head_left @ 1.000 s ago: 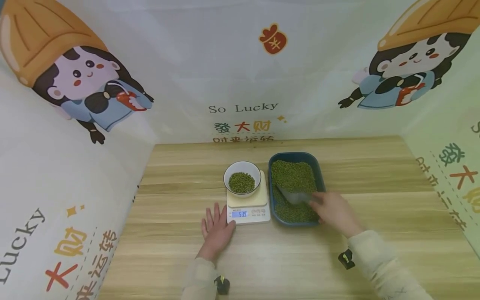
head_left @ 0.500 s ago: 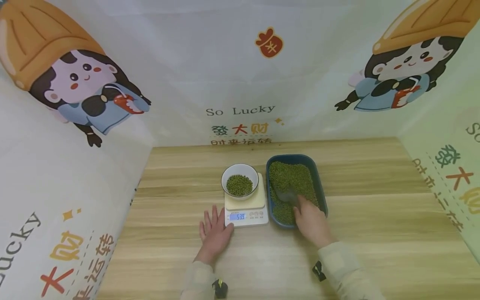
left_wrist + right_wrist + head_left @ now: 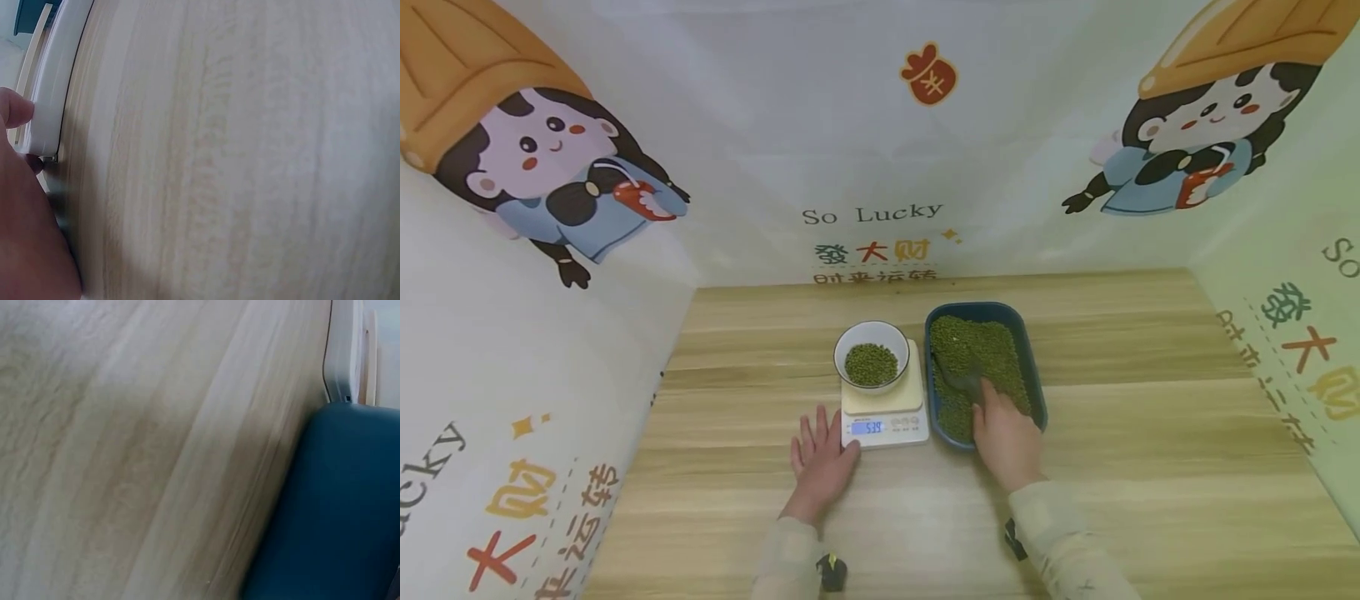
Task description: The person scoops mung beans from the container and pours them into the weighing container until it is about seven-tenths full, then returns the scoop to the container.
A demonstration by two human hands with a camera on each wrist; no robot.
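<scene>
My right hand (image 3: 1009, 440) grips the handle of a dark grey scoop (image 3: 961, 382), whose blade lies among the green mung beans (image 3: 996, 350) in a blue rectangular tub (image 3: 1037, 392). Beside the tub stands a white kitchen scale (image 3: 887, 432), its display reading 539, any decimal point too small to read. On its platform sits a white bowl (image 3: 844, 343) with a dark rim and a layer of mung beans inside. My left hand (image 3: 823, 467) rests at the scale's front left corner, fingers spread, the thumb (image 3: 15, 107) touching the scale's edge in the left wrist view.
The wooden tabletop (image 3: 1150, 400) extends on both sides of the scale and tub. A printed white cloth (image 3: 760, 150) with cartoon figures and lettering encloses the back and sides. The tub's blue wall (image 3: 337, 500) fills the right wrist view's lower right.
My right hand has moved left and toward me with the scoop, which now sits deeper in the beans. My left hand stays at the scale, and the reading is unchanged.
</scene>
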